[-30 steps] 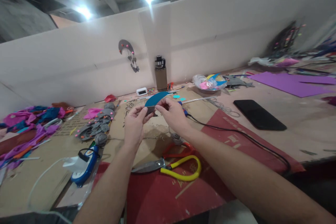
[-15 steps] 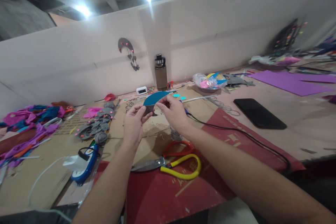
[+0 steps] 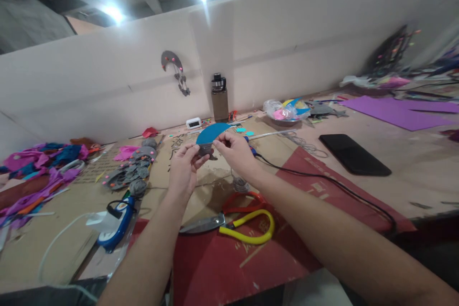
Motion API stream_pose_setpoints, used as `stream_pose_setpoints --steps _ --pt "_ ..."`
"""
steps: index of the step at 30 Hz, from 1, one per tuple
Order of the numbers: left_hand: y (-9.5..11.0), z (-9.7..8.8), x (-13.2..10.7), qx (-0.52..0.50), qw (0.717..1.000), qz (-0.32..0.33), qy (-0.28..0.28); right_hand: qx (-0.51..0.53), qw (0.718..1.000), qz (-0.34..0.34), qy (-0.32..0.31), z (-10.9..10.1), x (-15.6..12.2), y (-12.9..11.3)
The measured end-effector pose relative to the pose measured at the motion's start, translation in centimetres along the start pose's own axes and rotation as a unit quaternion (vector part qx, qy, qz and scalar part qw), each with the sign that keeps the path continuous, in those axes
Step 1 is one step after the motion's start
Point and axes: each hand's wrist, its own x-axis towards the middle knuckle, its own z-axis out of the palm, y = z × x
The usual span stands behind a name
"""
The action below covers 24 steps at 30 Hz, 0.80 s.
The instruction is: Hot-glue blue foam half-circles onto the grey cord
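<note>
A blue curved sheet [image 3: 213, 133], shaped like a crescent or half disc, is held up above the cardboard. Along its lower edge lies a dark grey piece [image 3: 205, 148]. My left hand [image 3: 184, 165] pinches the left end between thumb and fingers. At the other end, my right hand [image 3: 234, 155] has its fingertips closed on the grey piece and the sheet's edge. Beneath my right wrist is a small coil of grey cord [image 3: 240, 184]. Scissors [image 3: 207, 224] with red and yellow handles lie nearer to me on red card.
Left: a blue power strip [image 3: 120, 227], grey decorated felt pieces [image 3: 141, 165], colourful scraps [image 3: 46, 167]. Behind: a bottle [image 3: 220, 105], a small white clock [image 3: 193, 123], a bowl [image 3: 287, 122] of bagged pieces. Right: a phone [image 3: 353, 155], purple sheets [image 3: 387, 112], a black cable [image 3: 322, 177].
The blue sheet has tilted slightly, so more of its face and of the grey piece shows. Both hands keep their hold and have barely shifted.
</note>
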Motion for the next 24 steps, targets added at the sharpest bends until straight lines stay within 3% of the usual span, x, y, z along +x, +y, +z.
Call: stream_pose_setpoints --steps 4,9,16,24 --pt "0.2 -0.1 0.1 -0.016 0.999 -0.037 -0.023 0.092 0.994 0.044 -0.039 0.2 0.1 -0.1" --pt "0.4 -0.2 0.2 -0.048 0.992 -0.108 -0.037 0.218 0.965 0.104 -0.104 0.4 0.1 0.1" --pt "0.2 -0.4 0.4 -0.018 0.998 -0.054 -0.014 0.190 0.975 0.088 -0.076 0.2 0.3 0.9" --pt "0.2 -0.4 0.2 -0.003 0.999 -0.028 -0.030 0.184 0.976 0.091 -0.069 0.1 0.4 1.1"
